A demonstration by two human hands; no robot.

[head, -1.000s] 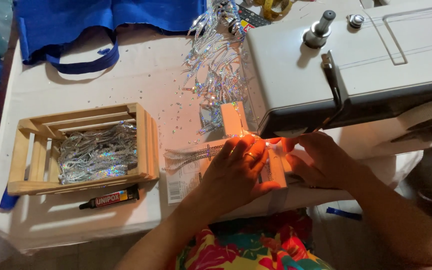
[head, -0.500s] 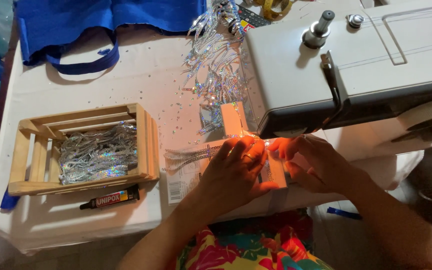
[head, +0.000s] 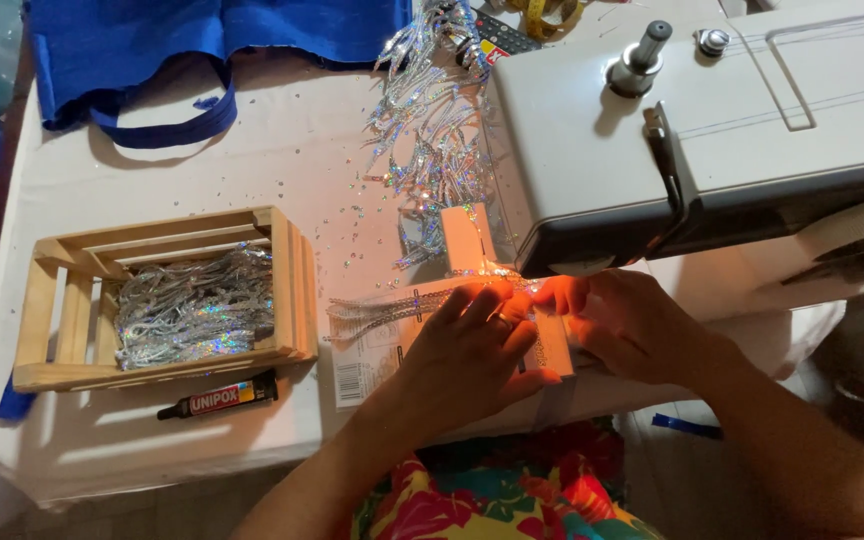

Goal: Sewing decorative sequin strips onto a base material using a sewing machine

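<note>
Here — white label sheet (head: 367, 365) under left hand (head: 472, 355).

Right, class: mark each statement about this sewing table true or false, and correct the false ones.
1. Both hands, left hand and right hand, rest at the sewing machine. True.
2. The wooden crate is empty. False: it holds silver holographic fringe.
3. A black glue tube lies in front of the crate. True.
4. The blue bag hangs on the machine. False: it lies at the table's far edge.
</note>
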